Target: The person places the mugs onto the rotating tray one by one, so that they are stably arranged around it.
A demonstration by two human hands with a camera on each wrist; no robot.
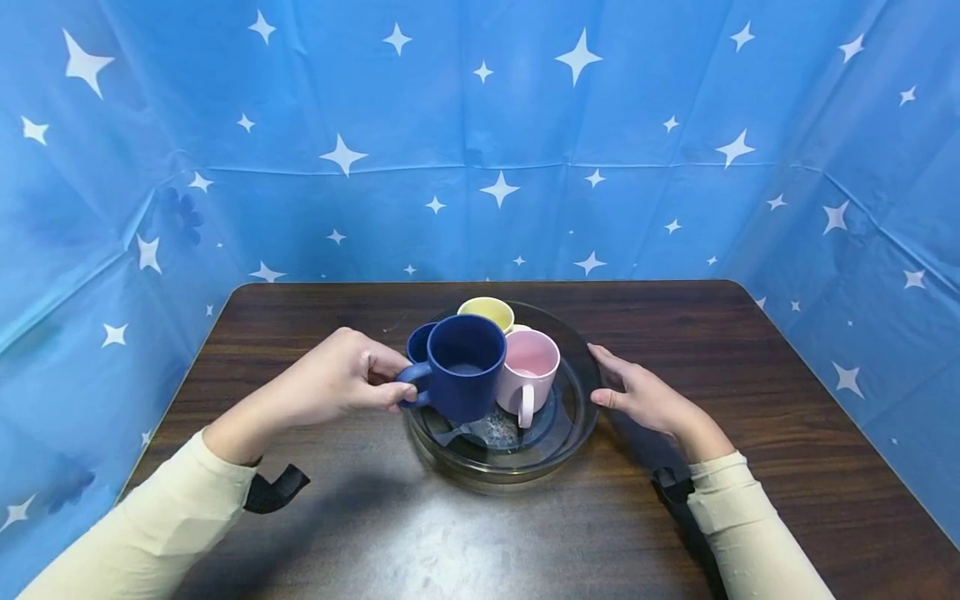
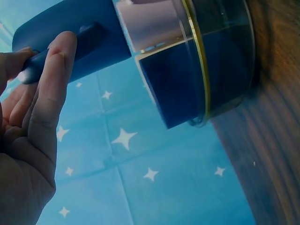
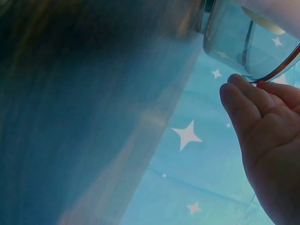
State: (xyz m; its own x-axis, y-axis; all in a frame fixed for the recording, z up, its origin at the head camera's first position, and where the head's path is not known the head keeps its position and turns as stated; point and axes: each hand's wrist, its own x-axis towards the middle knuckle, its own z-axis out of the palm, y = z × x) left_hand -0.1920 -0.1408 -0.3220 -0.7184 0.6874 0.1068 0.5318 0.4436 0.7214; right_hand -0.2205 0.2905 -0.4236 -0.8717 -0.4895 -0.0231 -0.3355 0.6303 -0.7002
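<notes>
My left hand (image 1: 341, 379) pinches the handle of a dark blue mug (image 1: 467, 383). In the left wrist view this mug (image 2: 101, 42) is raised above the rim of a clear glass bowl (image 2: 202, 65). Inside the bowl stand a pink mug (image 1: 528, 387), a yellow cup (image 1: 487, 310) and a second dark blue mug (image 1: 418, 343), mostly hidden behind the raised one. My right hand (image 1: 648, 400) is at the bowl's right side with fairly straight fingers; in the right wrist view its fingertips (image 3: 229, 91) are at the bowl's rim (image 3: 281, 68).
The bowl stands on a dark wood-grain table (image 1: 750, 358). A blue curtain (image 1: 480, 108) with white stars surrounds the table's back and sides. Black straps (image 1: 276, 489) are on both wrists.
</notes>
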